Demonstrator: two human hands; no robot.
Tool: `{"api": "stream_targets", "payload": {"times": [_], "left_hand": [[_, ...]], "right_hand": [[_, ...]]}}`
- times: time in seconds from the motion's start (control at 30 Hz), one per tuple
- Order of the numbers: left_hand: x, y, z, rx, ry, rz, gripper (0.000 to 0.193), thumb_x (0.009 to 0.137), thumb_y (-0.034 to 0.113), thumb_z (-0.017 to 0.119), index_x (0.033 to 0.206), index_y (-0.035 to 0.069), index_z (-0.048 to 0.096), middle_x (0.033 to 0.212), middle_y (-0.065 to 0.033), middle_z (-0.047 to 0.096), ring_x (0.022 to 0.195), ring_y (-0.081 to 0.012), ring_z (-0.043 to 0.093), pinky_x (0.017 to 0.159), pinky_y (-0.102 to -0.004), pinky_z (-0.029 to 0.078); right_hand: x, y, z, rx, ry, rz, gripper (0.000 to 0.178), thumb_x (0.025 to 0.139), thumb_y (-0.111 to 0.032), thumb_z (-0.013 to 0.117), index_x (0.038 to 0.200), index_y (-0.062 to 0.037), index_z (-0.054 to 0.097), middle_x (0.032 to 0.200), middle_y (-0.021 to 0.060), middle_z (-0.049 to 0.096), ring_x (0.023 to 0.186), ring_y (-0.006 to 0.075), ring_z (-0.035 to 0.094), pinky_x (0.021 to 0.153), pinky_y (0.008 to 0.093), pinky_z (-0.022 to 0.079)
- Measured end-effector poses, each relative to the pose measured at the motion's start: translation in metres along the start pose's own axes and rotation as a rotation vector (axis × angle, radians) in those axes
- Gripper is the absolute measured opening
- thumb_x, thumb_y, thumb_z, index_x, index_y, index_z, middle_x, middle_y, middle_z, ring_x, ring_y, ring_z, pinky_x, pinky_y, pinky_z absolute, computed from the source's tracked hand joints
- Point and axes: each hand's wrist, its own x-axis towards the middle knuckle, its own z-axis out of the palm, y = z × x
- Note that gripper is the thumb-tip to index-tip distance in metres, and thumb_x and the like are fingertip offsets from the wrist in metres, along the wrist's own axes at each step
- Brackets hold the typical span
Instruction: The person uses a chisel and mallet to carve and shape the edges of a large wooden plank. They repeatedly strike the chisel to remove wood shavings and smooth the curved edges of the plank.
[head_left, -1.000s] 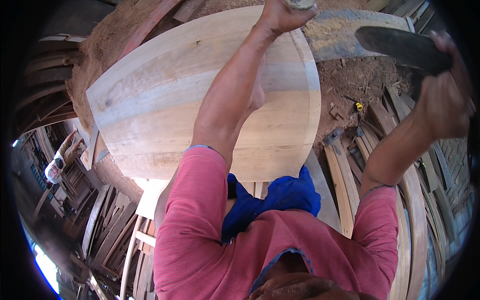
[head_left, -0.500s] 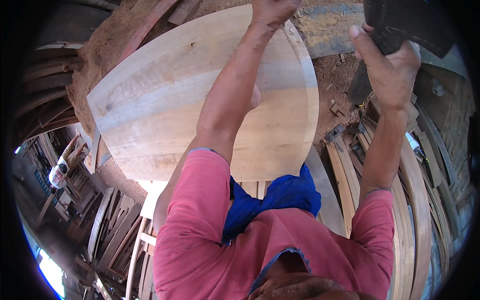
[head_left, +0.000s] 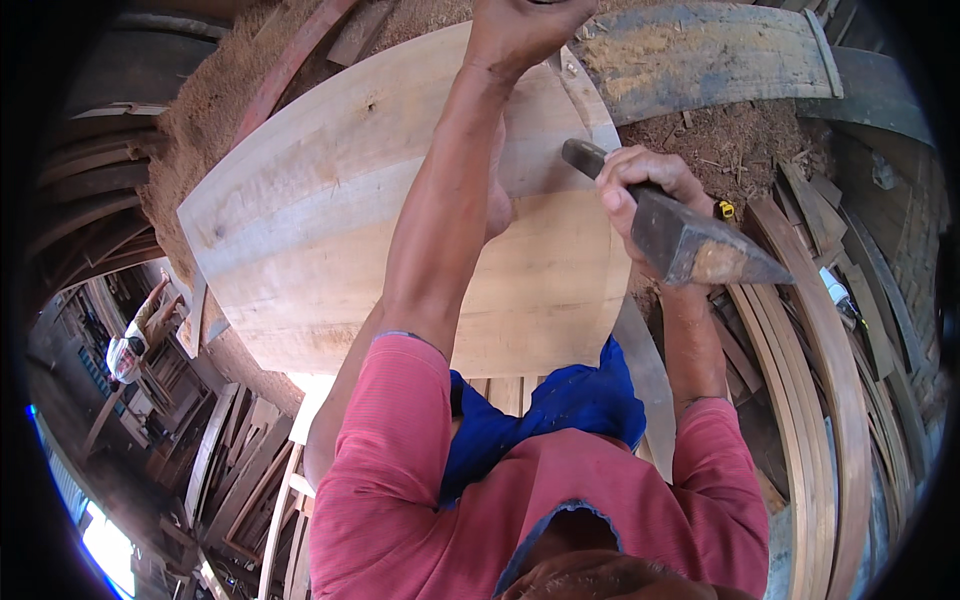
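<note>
A large oval panel of pale joined wooden boards (head_left: 330, 210) stands before me, filling the upper middle. My left hand (head_left: 520, 30) reaches to its top edge and is closed there around something I cannot make out. My right hand (head_left: 645, 190) grips a heavy dark mallet-like tool (head_left: 690, 235) by its handle, its wedge-shaped head pointing right, just beside the panel's right edge. My red sleeves and a blue cloth (head_left: 570, 410) at my waist fill the lower part.
Curved wooden strips and bent slats (head_left: 820, 400) are stacked at the right. A curved grey plank (head_left: 700, 60) lies on sawdust at the top right. Wooden frames and scrap pieces (head_left: 230, 460) lie at lower left, where another person (head_left: 135, 340) is working.
My right hand has swung the tool from far upper right in and down toward the panel's right edge. My left hand has stayed at the panel's top.
</note>
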Motion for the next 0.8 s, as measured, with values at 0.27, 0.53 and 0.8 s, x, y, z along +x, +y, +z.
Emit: {"api": "stream_targets", "payload": {"times": [0.27,0.53,0.8], "left_hand": [[-0.013,-0.012,0.014,0.029,-0.046,-0.035,0.024,0.083,0.008,0.08,0.101,0.007,0.065,0.089,0.0026,0.067,0.082,-0.0084,0.064,0.076,-0.0275,0.054],[-0.01,0.001,0.025,-0.05,-0.015,0.114,0.031,0.081,0.005,0.082,0.105,0.006,0.063,0.089,0.0021,0.066,0.082,-0.0076,0.063,0.074,-0.0264,0.054],[-0.016,-0.008,0.023,0.041,-0.002,0.072,0.035,0.079,0.009,0.084,0.107,0.004,0.063,0.092,-0.001,0.069,0.084,-0.0096,0.066,0.077,-0.0274,0.056]], "right_hand": [[-0.006,-0.002,0.011,-0.061,0.031,0.053,0.023,0.085,-0.001,0.081,0.096,-0.0088,0.062,0.078,0.0013,0.066,0.072,0.0097,0.064,0.065,0.0271,0.052],[-0.004,-0.001,0.004,-0.2,-0.009,0.089,0.018,0.093,-0.005,0.073,0.098,-0.0047,0.056,0.086,0.0052,0.066,0.081,0.0138,0.065,0.078,0.0299,0.053],[-0.006,-0.003,0.0,-0.218,0.012,0.109,0.016,0.095,-0.011,0.073,0.1,-0.0043,0.06,0.091,0.0068,0.069,0.084,0.0122,0.065,0.076,0.0277,0.052]]}}
